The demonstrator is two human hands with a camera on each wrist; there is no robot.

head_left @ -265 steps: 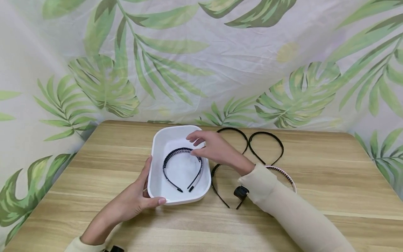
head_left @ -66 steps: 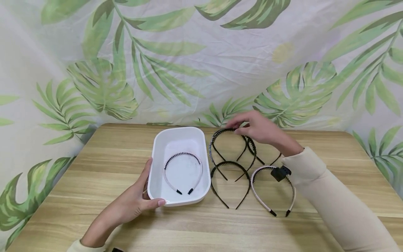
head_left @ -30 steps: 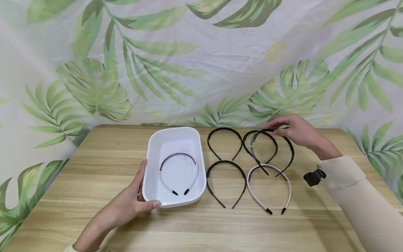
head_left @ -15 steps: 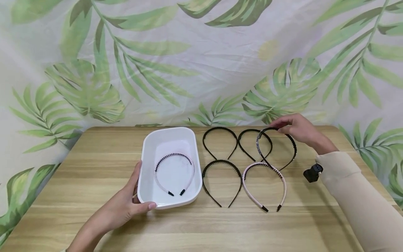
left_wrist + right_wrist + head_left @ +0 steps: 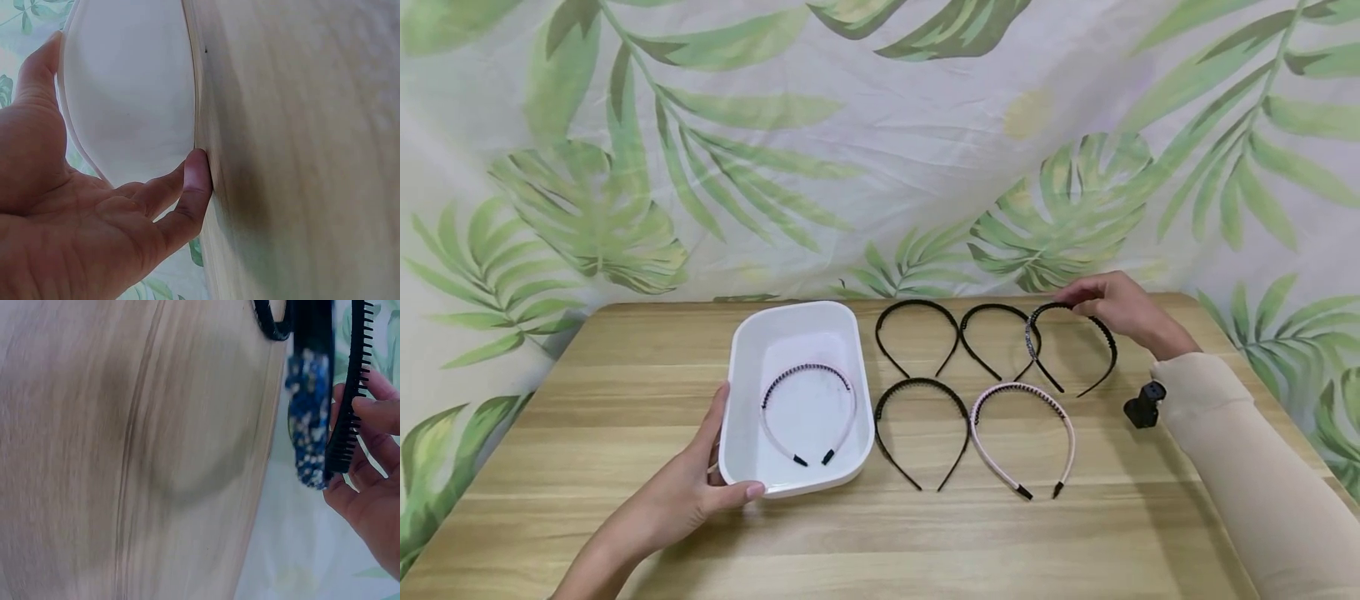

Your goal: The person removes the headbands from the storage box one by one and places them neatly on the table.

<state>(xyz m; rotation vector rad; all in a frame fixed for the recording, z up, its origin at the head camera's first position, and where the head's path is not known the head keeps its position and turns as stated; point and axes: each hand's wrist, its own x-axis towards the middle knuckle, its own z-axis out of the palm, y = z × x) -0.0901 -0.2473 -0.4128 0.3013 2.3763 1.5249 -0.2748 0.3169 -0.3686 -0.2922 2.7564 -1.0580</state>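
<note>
My left hand (image 5: 673,500) grips the near-left side of a white tray (image 5: 797,318), thumb on its rim. The left wrist view shows the fingers of that hand (image 5: 94,225) around the tray's outer wall. Inside the tray lies a pale pink headband (image 5: 852,408) with black teeth. My right hand (image 5: 1120,307) pinches the top of a black headband (image 5: 1031,337) near the back right of the table. Blue and silver glitter covers this headband's (image 5: 309,419) outer face in the right wrist view. Its shadow falls on the wood, so it appears raised.
Two black headbands, one at the left (image 5: 917,302) and one beside it (image 5: 1000,307), lie in the back row. Before them are a black headband (image 5: 922,381) and a pink one (image 5: 1024,387). A leaf-print cloth (image 5: 895,183) hangs behind the wooden table (image 5: 820,542).
Earlier, the glitter headband lay in the tray with the pink one. My right hand has carried it right, past the back row. My left hand stays on the tray.
</note>
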